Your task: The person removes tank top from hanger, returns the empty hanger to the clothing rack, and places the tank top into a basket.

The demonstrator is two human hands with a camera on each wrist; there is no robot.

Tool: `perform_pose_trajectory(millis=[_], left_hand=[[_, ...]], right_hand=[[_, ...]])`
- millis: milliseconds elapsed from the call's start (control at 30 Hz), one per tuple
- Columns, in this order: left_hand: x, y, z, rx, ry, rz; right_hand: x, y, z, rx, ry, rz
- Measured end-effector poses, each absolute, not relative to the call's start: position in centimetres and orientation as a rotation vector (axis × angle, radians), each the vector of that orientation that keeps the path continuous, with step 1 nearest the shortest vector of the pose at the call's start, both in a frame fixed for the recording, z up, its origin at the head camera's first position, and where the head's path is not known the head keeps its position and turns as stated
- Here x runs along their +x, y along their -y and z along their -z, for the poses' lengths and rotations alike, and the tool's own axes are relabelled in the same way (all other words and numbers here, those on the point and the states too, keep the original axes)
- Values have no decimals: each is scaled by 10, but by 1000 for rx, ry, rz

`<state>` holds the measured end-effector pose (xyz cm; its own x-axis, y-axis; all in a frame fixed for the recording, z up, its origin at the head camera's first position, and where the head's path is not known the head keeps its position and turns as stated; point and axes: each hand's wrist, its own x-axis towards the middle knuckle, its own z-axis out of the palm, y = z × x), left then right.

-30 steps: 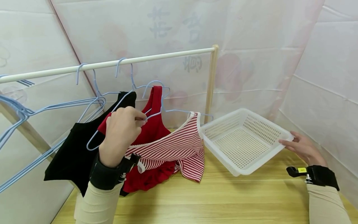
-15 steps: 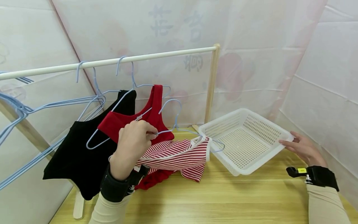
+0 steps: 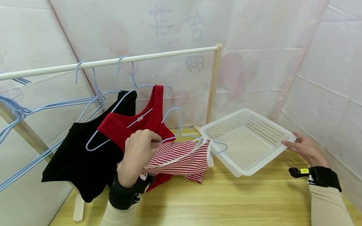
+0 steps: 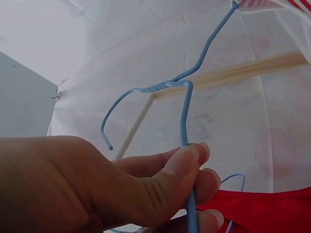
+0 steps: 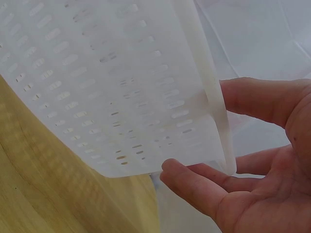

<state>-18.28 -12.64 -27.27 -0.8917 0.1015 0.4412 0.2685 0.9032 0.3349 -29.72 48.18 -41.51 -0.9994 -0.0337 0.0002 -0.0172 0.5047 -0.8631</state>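
My left hand point(image 3: 139, 153) pinches one shoulder of a blue wire hanger point(image 4: 183, 116) between thumb and fingers. On that hanger is a red-and-white striped top point(image 3: 186, 161), one strap over the far shoulder, low over the table and partly behind the hand. The hanger's hook stands free, off the rail. My right hand point(image 3: 308, 149) grips the rim of a white perforated plastic basket point(image 3: 243, 147) at its right corner, thumb above and fingers below. The basket is tilted, its inside facing me and bare. Just behind the left hand hangs a red tank top point(image 3: 157, 117).
A white rail point(image 3: 169, 55) on wooden posts point(image 3: 214, 84) crosses the back. A black top point(image 3: 82, 157) hangs on it left of the red one. Several bare blue hangers point(image 3: 4, 133) crowd the left end. Below lies a wooden table point(image 3: 226, 201).
My left hand has moved right and down with the hanger and striped top, uncovering the red tank top. The hanger's far end now overlaps the basket's left edge. The right hand and basket stay put.
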Motion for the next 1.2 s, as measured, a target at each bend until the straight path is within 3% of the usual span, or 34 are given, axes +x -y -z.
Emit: perform_pose_trajectory(millis=[1200], left_hand=[[-171,139,275,-241,2630,577]], right_hand=[[-295,-481,410,-12,-2673,1608]])
